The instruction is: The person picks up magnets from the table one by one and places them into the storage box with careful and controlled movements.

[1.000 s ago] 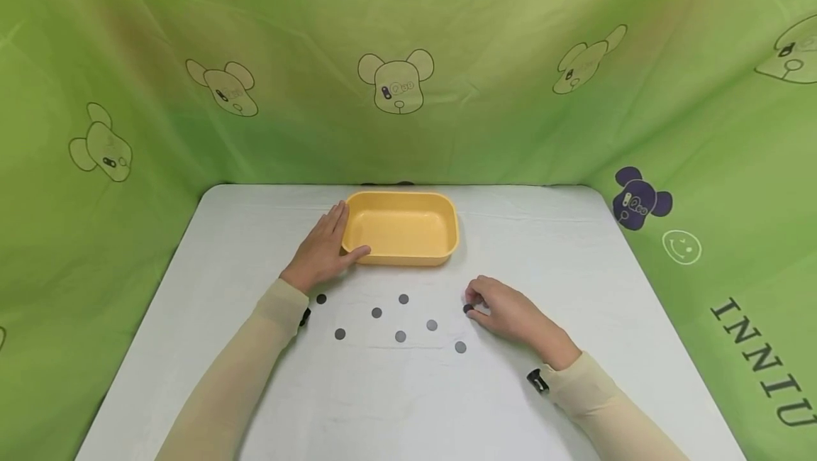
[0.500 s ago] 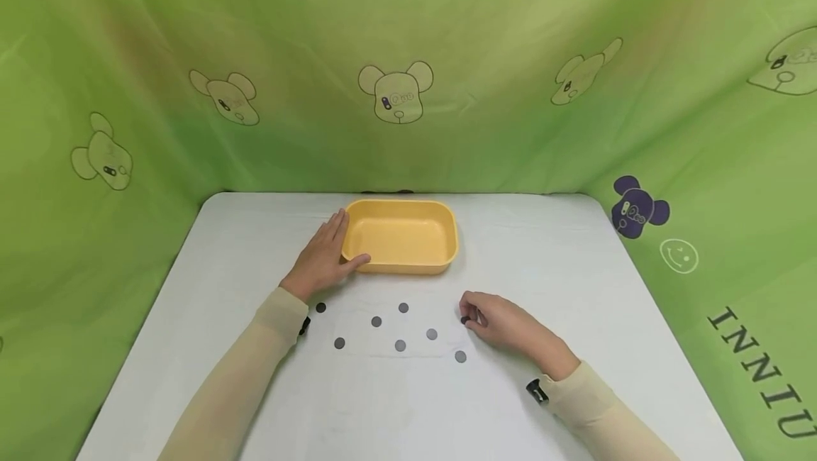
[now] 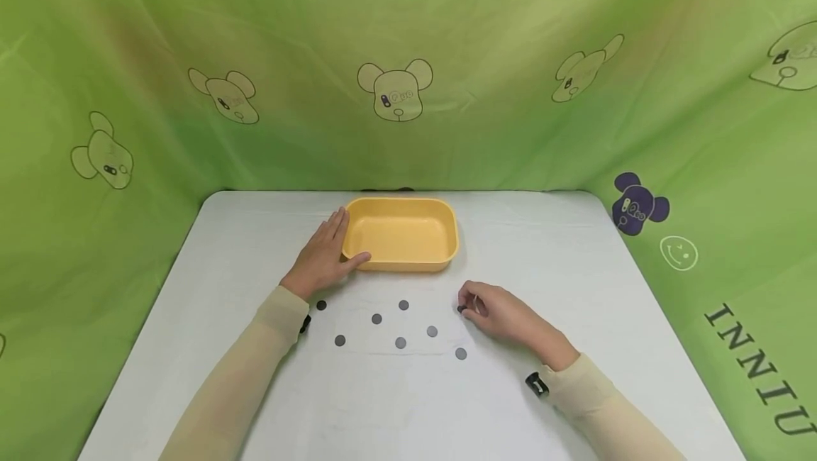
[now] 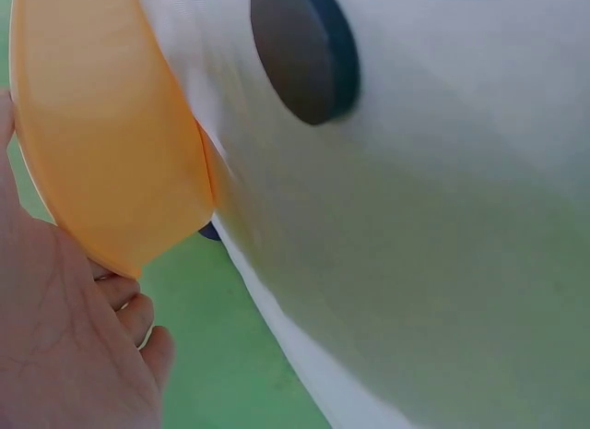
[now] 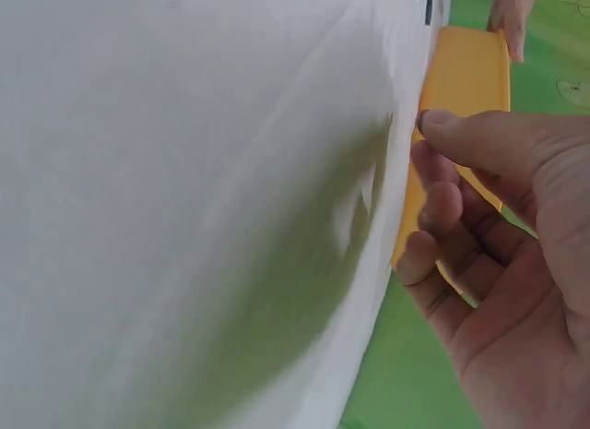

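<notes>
A yellow tray sits on the white table. My left hand lies flat against the tray's left end, thumb along its front corner; in the left wrist view the palm is beside the tray. Several dark round discs lie in front of the tray, among them one in the middle and one nearest me. My right hand is right of the discs and pinches a small dark disc at its fingertips. In the right wrist view the thumb presses toward the curled fingers.
Green cloth with bear prints walls the table at the back and both sides. One disc lies close to my left wrist. The table's rounded far corners and side edges are near the cloth.
My right hand has closed on a disc at the right of the group and moved it slightly up and left. The left hand stays against the tray. The head camera shifted a little.
</notes>
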{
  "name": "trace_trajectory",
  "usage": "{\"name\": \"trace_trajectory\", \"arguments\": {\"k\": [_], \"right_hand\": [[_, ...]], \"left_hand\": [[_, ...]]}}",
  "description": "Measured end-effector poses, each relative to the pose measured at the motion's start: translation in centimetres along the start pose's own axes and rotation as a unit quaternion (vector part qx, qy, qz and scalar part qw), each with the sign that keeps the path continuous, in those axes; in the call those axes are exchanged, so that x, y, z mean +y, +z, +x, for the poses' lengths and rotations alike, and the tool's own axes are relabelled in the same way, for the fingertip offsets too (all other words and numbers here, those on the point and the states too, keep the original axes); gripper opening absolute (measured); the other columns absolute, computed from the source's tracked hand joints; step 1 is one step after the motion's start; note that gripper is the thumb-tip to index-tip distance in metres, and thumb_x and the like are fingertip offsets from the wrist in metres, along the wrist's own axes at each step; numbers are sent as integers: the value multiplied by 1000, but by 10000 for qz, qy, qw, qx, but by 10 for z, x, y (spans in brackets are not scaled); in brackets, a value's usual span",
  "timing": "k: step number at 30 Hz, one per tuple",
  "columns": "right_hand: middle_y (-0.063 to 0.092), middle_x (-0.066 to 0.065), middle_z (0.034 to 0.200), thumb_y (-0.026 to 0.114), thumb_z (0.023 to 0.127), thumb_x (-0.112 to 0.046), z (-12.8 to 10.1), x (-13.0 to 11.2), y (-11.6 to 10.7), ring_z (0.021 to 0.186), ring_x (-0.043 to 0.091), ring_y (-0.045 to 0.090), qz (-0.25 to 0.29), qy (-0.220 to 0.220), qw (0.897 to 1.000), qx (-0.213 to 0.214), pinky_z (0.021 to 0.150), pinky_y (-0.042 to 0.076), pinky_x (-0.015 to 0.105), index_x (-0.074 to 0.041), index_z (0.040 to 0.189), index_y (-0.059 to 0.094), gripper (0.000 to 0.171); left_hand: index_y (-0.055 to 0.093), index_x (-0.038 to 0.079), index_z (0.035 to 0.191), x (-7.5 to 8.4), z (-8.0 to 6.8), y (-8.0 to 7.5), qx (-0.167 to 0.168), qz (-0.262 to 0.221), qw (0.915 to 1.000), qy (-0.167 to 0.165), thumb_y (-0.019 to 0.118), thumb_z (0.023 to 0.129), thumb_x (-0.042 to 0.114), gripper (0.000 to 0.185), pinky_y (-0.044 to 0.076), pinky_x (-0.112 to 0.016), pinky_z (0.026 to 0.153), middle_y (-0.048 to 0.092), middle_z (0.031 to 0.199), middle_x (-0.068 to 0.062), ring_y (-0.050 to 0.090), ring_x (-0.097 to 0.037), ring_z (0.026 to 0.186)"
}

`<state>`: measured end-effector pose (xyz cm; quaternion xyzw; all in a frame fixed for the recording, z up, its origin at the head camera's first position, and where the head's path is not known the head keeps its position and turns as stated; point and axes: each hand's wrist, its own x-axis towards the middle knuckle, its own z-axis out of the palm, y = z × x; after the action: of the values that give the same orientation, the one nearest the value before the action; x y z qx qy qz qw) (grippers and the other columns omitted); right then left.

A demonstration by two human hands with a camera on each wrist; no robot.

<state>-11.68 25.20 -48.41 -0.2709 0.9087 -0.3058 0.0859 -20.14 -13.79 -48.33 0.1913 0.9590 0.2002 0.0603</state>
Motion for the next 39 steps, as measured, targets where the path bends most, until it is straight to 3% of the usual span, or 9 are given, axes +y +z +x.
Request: {"name": "trace_trajectory", "arguments": {"k": [10, 20, 30, 39], "right_hand": [[62, -11, 85, 79, 96, -3, 18, 4, -4, 72, 5, 52, 291, -190, 9968, 723, 63, 46, 24, -17, 103, 68, 19], [70, -5, 92, 81, 93, 4, 40, 2, -12, 70, 9, 53, 565, -613, 9868, 1389, 61, 45, 22, -11, 103, 68, 23], [73, 7, 96, 77, 96, 3, 56, -2, -17, 75, 12, 57, 831, -463, 9851, 1432, 66, 49, 21, -9, 107, 68, 19], [73, 1, 95, 80, 96, -1, 79, 0, -16, 72, 13, 57, 904, -466, 9804, 1688, 64, 48, 21, -9, 105, 68, 17]], "left_hand": [[3, -1, 170, 0, 3, -2, 26, 22, 10000, 26, 50, 106, 68, 106, 5, -42, 135, -1, 180, -15, 2, -30, 167], [2, 0, 170, -1, 3, -1, 35, 29, 10000, -13, 49, 106, 69, 106, 6, -44, 135, -1, 180, -15, 2, -31, 167], [-1, 1, 170, 3, 1, 1, -29, -47, 10000, -44, 48, 107, 68, 105, 4, -42, 134, -2, 180, -14, -1, -28, 167], [-2, 2, 170, 0, 2, 2, -22, 39, 10000, -84, 46, 106, 70, 105, 4, -41, 134, -3, 180, -13, -1, -27, 167]]}}
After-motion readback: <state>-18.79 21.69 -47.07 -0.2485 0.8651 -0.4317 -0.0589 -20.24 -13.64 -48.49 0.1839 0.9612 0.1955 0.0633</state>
